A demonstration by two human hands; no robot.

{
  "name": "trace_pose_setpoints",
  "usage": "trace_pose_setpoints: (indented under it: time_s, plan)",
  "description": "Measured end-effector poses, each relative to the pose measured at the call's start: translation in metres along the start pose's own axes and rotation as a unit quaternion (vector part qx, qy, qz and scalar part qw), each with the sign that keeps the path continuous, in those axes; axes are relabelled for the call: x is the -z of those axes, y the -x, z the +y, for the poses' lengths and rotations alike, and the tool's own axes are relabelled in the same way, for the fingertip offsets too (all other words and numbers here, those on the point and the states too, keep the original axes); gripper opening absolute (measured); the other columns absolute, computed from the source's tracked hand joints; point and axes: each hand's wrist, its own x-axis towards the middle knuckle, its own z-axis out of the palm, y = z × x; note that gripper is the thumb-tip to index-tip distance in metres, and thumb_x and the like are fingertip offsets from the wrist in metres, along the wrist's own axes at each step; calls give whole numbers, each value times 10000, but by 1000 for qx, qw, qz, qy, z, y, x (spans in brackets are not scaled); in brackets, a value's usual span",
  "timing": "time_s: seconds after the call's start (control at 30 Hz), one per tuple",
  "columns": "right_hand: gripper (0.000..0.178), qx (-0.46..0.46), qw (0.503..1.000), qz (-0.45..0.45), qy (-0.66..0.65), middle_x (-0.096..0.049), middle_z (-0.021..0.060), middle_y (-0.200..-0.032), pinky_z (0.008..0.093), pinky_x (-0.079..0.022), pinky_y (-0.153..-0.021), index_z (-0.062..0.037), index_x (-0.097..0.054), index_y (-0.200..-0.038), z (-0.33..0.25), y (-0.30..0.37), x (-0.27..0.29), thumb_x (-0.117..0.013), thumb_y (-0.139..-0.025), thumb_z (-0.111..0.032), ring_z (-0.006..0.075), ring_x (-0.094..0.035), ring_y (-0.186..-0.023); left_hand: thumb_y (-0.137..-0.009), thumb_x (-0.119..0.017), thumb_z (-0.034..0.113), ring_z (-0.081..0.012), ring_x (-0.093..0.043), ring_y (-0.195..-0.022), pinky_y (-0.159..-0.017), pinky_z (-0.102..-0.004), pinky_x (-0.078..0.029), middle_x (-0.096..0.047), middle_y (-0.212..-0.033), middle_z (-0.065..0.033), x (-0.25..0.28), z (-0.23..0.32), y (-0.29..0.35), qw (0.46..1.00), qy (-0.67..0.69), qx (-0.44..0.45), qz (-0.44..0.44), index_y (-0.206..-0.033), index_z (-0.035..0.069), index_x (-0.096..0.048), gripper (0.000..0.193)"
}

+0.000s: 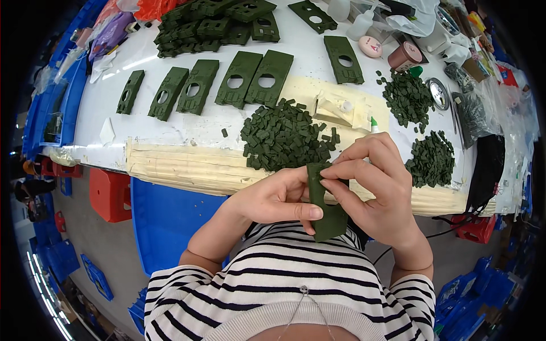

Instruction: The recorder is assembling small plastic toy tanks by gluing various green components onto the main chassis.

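Observation:
My left hand (264,196) is closed around a dark green plastic toy-vehicle hull (330,226), a long piece with a round hole, held upright at the table's front edge. My right hand (378,193) bends over its upper end. Thumb and forefinger are pinched together against the hull's face; whatever lies between them is too small or hidden to make out. Just beyond the hands is a big heap of small dark green plastic pieces (284,136). A small bottle with a green tip (374,126) stands behind the right hand.
Several matching hulls (198,88) lie in a row, with a stack of more (219,25) at the back. Two other heaps of small pieces (406,99) sit right, near a round metal dish (438,94). A blue bin (170,221) and red stool (110,195) are below left.

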Motion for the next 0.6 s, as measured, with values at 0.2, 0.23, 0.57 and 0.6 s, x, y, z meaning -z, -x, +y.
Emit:
trace_pose_setpoints:
  time_s: [0.2,0.23,0.57,0.6]
  plan:
    - [230,-12,1000,12,18,-583,59,-803,314,-444,-643,-40,-691,-813,-3,1,1,-778,-616,39,220,-557,-769,-928,-585,45,-131,-611,-934,-731,-271,-590,-572,-1101,-85,-2,4,-1,1000,0,5,-10,-1350,-3,-384,470]
    - [230,-14,1000,12,22,-582,59,-800,315,-443,-640,-40,-691,-814,-3,1,1,-779,-616,39,220,-557,-764,-929,-584,44,-131,-610,-938,-732,-269,-589,-571,-1110,-87,-3,5,-1,1000,2,7,-6,-1349,-3,-384,467]
    - [231,13,999,-5,43,-568,56,-774,330,-449,-661,-35,-697,-812,-3,-2,2,-784,-607,29,225,-549,-750,-925,-584,35,-139,-605,-967,-736,-264,-590,-562,-1161,-93,-1,5,-2,1000,-1,8,-15,-1339,-7,-393,458]
    - [235,15,999,-9,45,-570,56,-773,338,-453,-675,-35,-698,-814,-4,-3,3,-786,-605,25,226,-549,-749,-924,-586,34,-140,-605,-970,-736,-264,-590,-562,-1165,-94,-2,6,-1,1000,3,10,-8,-1339,-8,-394,458]
